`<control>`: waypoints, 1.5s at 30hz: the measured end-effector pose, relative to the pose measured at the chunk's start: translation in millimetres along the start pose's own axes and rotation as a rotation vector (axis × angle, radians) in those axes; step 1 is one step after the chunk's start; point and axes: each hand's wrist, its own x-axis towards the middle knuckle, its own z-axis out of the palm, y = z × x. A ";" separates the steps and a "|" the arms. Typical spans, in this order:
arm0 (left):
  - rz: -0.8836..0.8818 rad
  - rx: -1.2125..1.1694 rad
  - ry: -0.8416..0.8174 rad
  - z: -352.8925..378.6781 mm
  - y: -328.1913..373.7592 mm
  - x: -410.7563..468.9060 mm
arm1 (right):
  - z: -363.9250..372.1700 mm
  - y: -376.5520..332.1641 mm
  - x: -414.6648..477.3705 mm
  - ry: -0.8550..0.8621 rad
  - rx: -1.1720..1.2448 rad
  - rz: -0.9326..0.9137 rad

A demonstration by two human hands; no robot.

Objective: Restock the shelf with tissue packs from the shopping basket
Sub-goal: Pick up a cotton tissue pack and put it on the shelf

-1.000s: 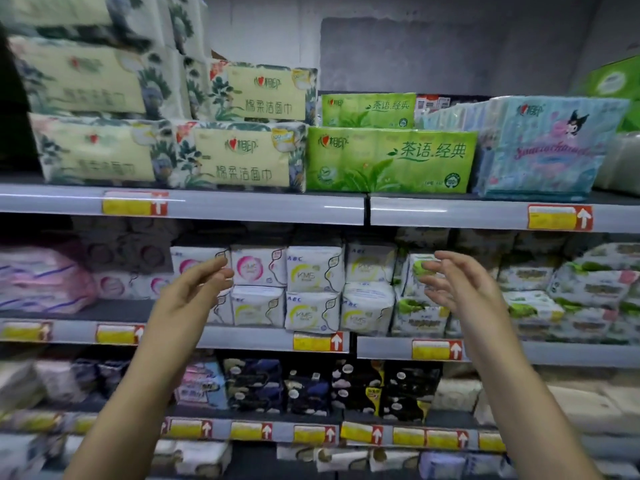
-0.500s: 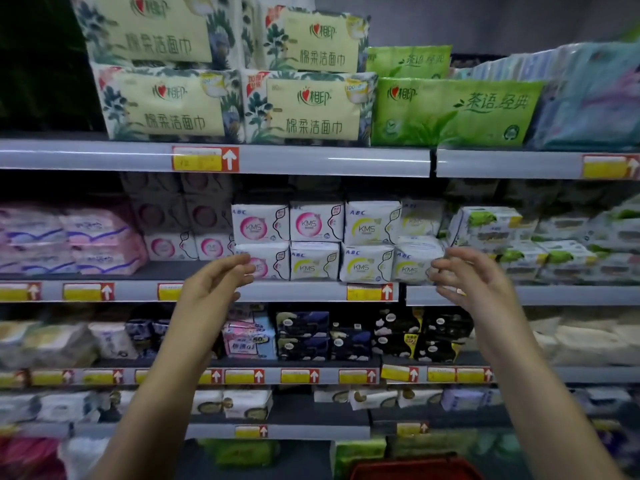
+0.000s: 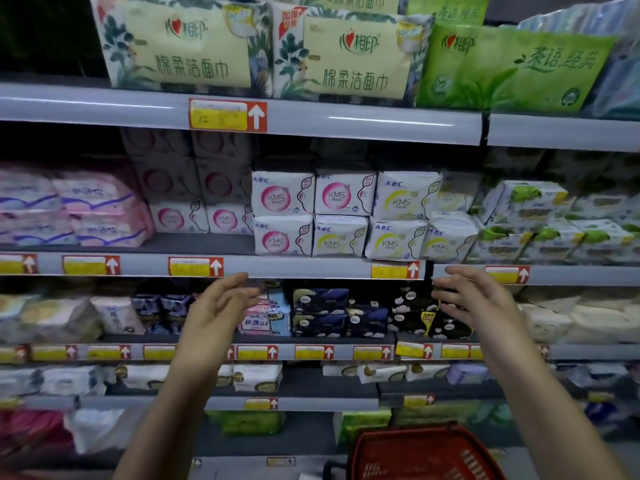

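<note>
Both hands empty. Left hand [image 3: 221, 306] and right hand [image 3: 474, 299] are raised well above the shopping basket [image 3: 398, 459], palms turned toward each other, fingers loosely spread, gripping nothing. The basket is red and sits below the right forearm. Only its rim and mesh wall show, so it cannot be told whether any tissue packs lie inside. No pack is in transit. High above the basket, the top shelf [image 3: 346, 119] carries tissue packs facing front: cream packs [image 3: 187, 46] up and to the left, printed 心相印 and 棉柔洁面巾, and a green pack [image 3: 509, 67] above, printed 心相印 and 茶语经典. Judgement: that row looks full across its visible front, so part of the restock seems done; what remains depends on the hidden basket contents. Between top shelf and basket, white packs [image 3: 346, 216] read ABC and KMS. The price tag [image 3: 227, 115] on the top rail is yellow and red with a white up-arrow; its figures are unreadable.
</note>
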 end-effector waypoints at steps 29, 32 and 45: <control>-0.692 0.071 0.098 -13.1 -401.0 27.2 | 124.9 450.5 18.1 -0.289 -0.246 0.609; -0.717 0.067 0.107 -7.7 -462.2 17.8 | 132.4 503.3 8.6 -0.281 -0.203 0.688; -0.918 0.069 0.136 18.5 -670.5 -64.0 | 173.3 704.2 -64.0 -0.301 -0.268 0.848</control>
